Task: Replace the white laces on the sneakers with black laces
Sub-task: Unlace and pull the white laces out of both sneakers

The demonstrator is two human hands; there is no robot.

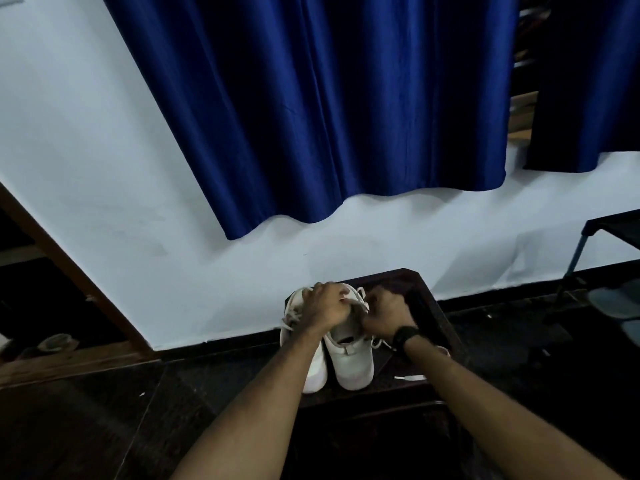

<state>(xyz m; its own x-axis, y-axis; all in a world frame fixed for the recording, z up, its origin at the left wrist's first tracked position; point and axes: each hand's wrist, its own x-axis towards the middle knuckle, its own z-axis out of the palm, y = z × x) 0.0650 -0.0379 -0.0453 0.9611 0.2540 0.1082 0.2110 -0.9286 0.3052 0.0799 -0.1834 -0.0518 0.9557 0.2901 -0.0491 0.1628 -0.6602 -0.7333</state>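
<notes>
Two white sneakers stand side by side on a small dark table [433, 313], heels toward me. My left hand [327, 304] lies over the front of the left sneaker [316, 372] and reaches to the right sneaker [351, 365], fingers curled on its white lace [358, 301]. My right hand [386, 315], with a black watch on the wrist, is curled tight at the right sneaker's lacing and pinches the white lace. A loose white lace end [410, 377] lies on the table to the right of the shoes. A dark strip [420, 313], possibly black laces, lies beside my right hand.
A blue curtain [329, 109] hangs on the white wall behind the table. A wooden door frame [69, 265] stands at left. A dark rack [588, 251] with footwear beneath sits at right. The floor is dark.
</notes>
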